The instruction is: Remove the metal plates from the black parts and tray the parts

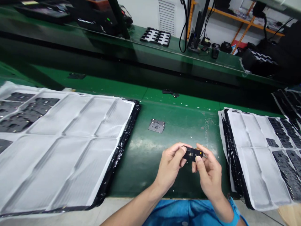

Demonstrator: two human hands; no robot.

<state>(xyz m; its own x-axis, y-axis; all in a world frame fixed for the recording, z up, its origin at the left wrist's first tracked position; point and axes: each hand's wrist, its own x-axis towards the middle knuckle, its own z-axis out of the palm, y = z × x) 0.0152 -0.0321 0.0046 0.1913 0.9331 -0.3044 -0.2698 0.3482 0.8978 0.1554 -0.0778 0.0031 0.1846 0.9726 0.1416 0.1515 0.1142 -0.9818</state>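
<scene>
Between my two hands, a small black rectangular part (192,153) with a yellow spot at its right end is held above the green table. The thumb and fingers of my left hand (172,161) pinch its left end. My right hand (209,168) grips the other end, thumb on the near edge and index finger at the far side. Just beyond my left hand, a flat grey plate (156,125) with small shiny studs lies on the table. What the part is exactly, I cannot make out.
On the left, a stack of black trays lined with white sheet (77,157) holds dark plates. Another lined tray stack (254,163) at right carries rows of dark parts. Small black pieces (171,93) lie farther back. A raised green shelf (141,51) runs behind, bearing a slotted tray (155,36).
</scene>
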